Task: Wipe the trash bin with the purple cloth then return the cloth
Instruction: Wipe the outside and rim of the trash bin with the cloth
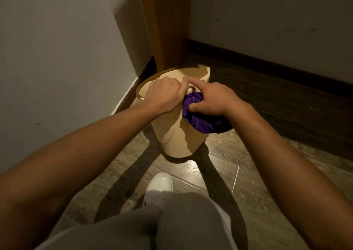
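You are in the wiping step: the trash bin (177, 133), a beige tub, stands on the floor (219, 165) at the centre of the frame, in the corner below a wooden post (168, 24), and it looks tipped toward you. Your left hand (164, 95) is clenched over the bin's near rim, fingers curled around the edge, steadying it. Your right hand (212, 100) grips the purple cloth (198, 118), bunched into a wad and pressed against the bin's upper right side just under the rim, with the index finger stretched out over the rim. The two hands sit just beside each other, nearly touching. Below them, at the bottom centre of the frame, a white shoe (160, 186) and grey trousers (172, 225) show. From here the wall below the cloth and the left side look yet to be covered, so the next move calls for dragging the wad down and around the wall while the left hand keeps the bin from sliding or tipping over. Returning the cloth comes afterward; its place is not in view.
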